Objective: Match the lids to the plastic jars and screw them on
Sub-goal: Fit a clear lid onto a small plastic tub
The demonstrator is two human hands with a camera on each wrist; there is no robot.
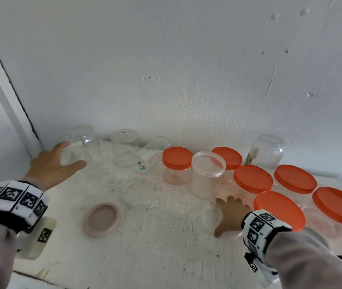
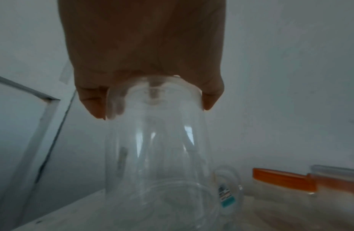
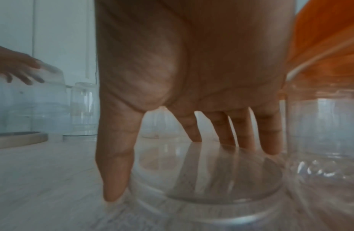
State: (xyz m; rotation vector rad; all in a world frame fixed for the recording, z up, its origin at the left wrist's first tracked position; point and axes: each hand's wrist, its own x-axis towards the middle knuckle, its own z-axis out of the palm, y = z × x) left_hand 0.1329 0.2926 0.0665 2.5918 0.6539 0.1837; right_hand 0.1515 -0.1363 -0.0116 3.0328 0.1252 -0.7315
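Mid-left, left hand wrapped an upturned clear jar, no lid yet; pink lid lay loose below. Lower right, right hand clutched a clear lid by its rim on the table. The orange-lidded jars at right looked done.

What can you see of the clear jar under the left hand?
The jar is clear, colourless plastic, round with rounded shoulders, empty and lidless. It stands at the far left of the white table, close to the wall. The left hand grips it, thumb and fingers round its sides.
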